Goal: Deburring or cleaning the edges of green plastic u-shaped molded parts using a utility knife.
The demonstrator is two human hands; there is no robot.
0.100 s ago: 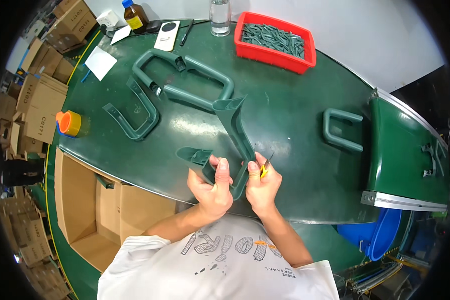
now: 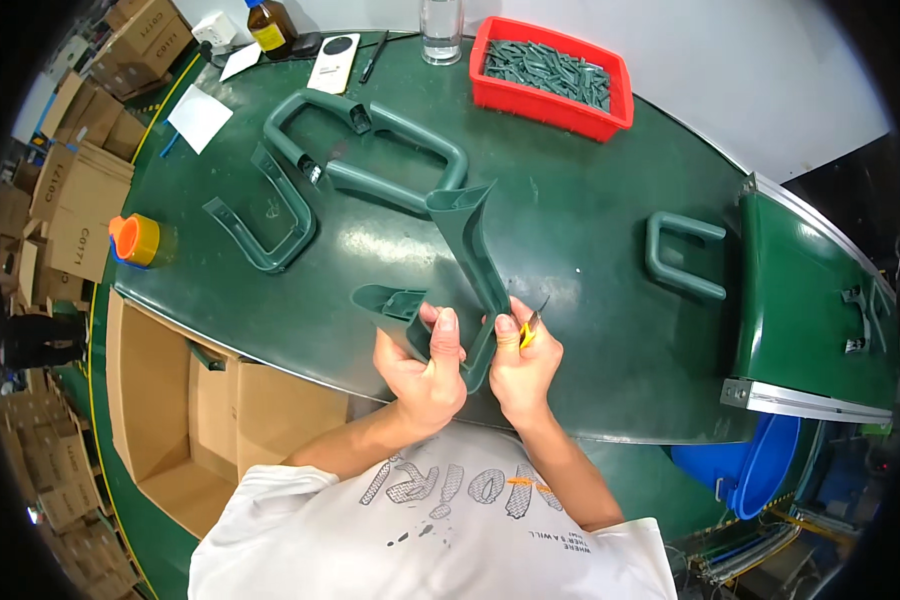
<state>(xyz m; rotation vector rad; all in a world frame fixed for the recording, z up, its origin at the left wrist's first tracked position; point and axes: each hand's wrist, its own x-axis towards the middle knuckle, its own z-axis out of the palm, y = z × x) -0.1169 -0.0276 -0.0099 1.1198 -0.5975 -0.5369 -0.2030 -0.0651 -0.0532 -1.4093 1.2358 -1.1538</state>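
A dark green U-shaped plastic handle (image 2: 467, 240) is held up over the near table edge, its flared hollow ends pointing away from me. My left hand (image 2: 425, 378) is closed around its left arm, thumb up. On the right arm, my right hand (image 2: 524, 378) presses with its thumb. The same hand also grips a small yellow-handled cutting tool (image 2: 528, 333), its dark tip sticking out past the fingers. Beyond my hands lie more green handles: one on the left (image 2: 300, 215), a facing pair (image 2: 315, 97) in the middle, and one farther right (image 2: 655, 250).
A red bin (image 2: 550, 118) of small green pieces stands at the back, beside a clear glass (image 2: 441, 35). An orange tape roll (image 2: 137, 240) sits at the left edge. An opened cardboard box (image 2: 150, 400) is below left; a green belt with metal rails (image 2: 805, 300) borders the right.
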